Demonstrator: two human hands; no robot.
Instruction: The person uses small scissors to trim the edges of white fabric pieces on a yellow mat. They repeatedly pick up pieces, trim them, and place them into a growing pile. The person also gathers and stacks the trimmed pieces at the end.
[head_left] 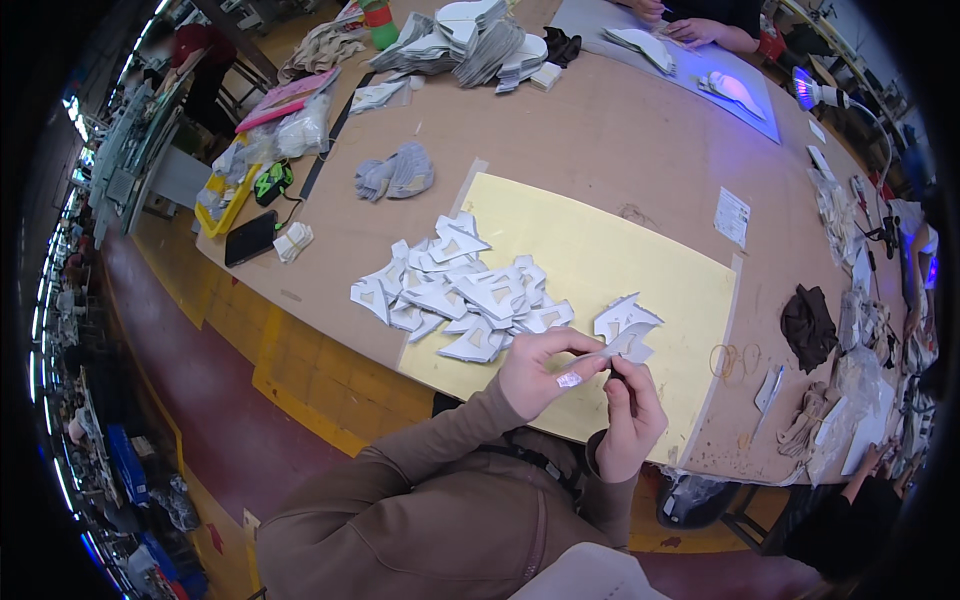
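Between both hands, in front of my chest, is a thin white cut-out piece (632,343), tilted and with a curved edge. My left hand (545,372) is closed on its near left side, thumb against fingers; a shiny patch shows by the thumb. My right hand (634,412) is closed with thumb and index finger pinching at the piece's lower edge. A small dark spot shows at these fingertips; I cannot make out what it is. Just beyond lie a few similar pieces (616,313). Left of my hands spreads a loose pile of white cut-out pieces (485,290) with openings in them.
A yellow sheet (600,240) is taped to the brown-covered table (560,130). Grey work gloves (396,172), a phone (251,238) and stacked grey pieces (465,45) lie farther off. A dark cloth (808,320) is at right. A co-worker's hands (690,30) are across the table, near a lamp (815,92).
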